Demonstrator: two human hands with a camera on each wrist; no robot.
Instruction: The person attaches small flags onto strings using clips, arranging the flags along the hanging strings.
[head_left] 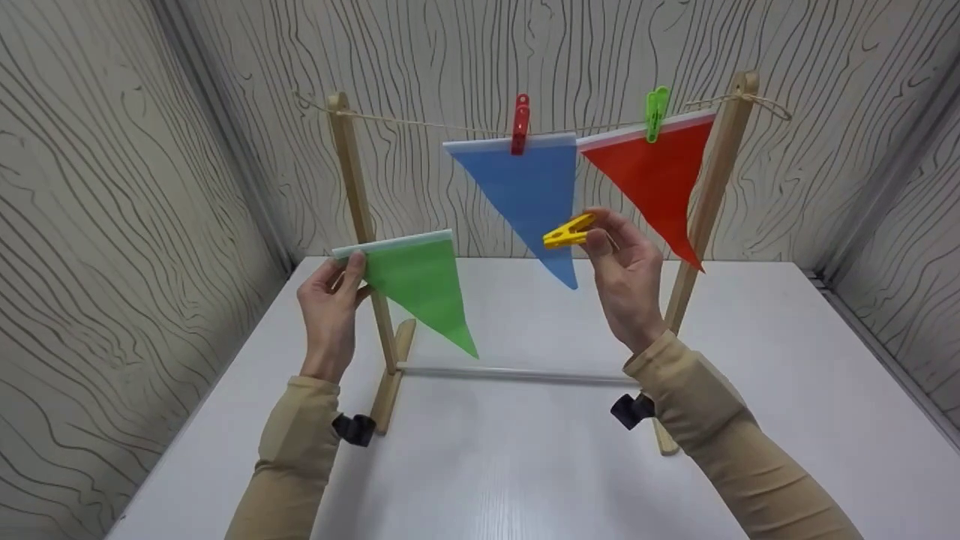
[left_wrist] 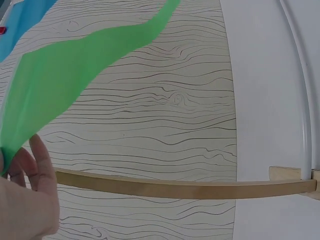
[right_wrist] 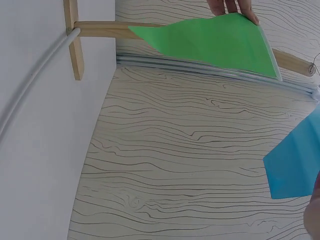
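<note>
My left hand pinches a green triangular pennant by the left end of its white top edge, below the string. In my right hand a yellow clothespin is held between thumb and fingers, in front of the lower part of a blue pennant. A red clothespin fixes that blue pennant to the string. To its right hangs a red pennant under a green clothespin. The right wrist view leaves the yellow clothespin out of sight.
The string runs between a left wooden post and a right wooden post. A white rod joins the posts low down, above the white table. Wood-grain patterned panels stand behind and at both sides.
</note>
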